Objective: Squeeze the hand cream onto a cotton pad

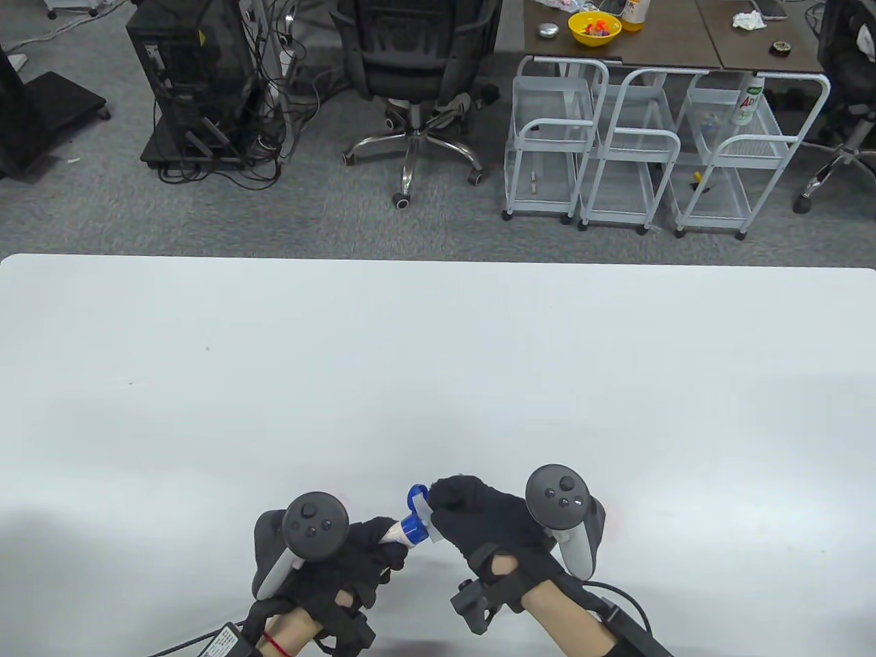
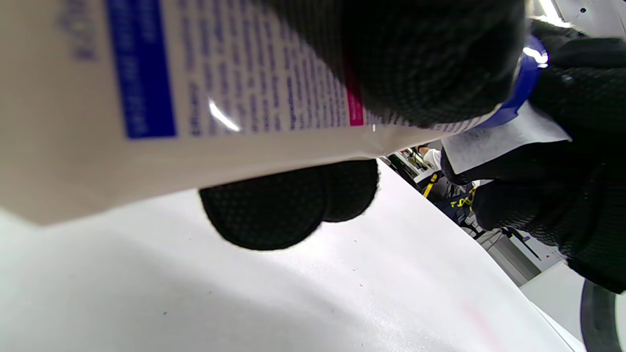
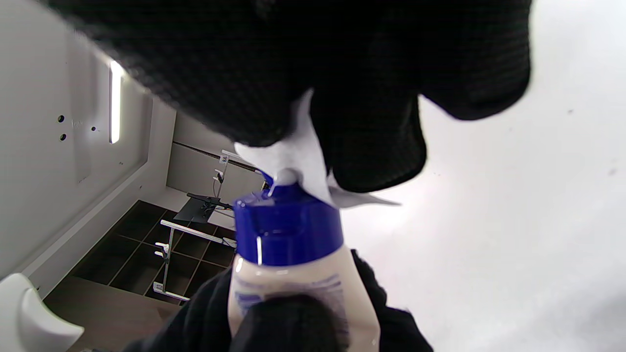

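My left hand [image 1: 366, 551] grips a white hand cream tube [image 1: 395, 531] with a blue cap end [image 1: 413, 526]; its flip lid [image 1: 417, 494] stands open. The tube fills the left wrist view [image 2: 195, 107], with gloved fingers [image 2: 415, 58] around it. My right hand [image 1: 479, 523] pinches a white cotton pad [image 1: 426, 514] and holds it against the tube's nozzle. In the right wrist view the pad [image 3: 298, 156] sits right above the blue cap [image 3: 288, 230], and a dab of white cream [image 3: 287, 177] shows at the nozzle. Both hands are low over the white table [image 1: 438, 356], near its front edge.
Beyond the table's far edge are an office chair [image 1: 417, 75], a black computer tower with cables [image 1: 191, 82] and white wire carts [image 1: 636, 157]. A brown desk with a yellow bowl [image 1: 594, 27] stands at the back.
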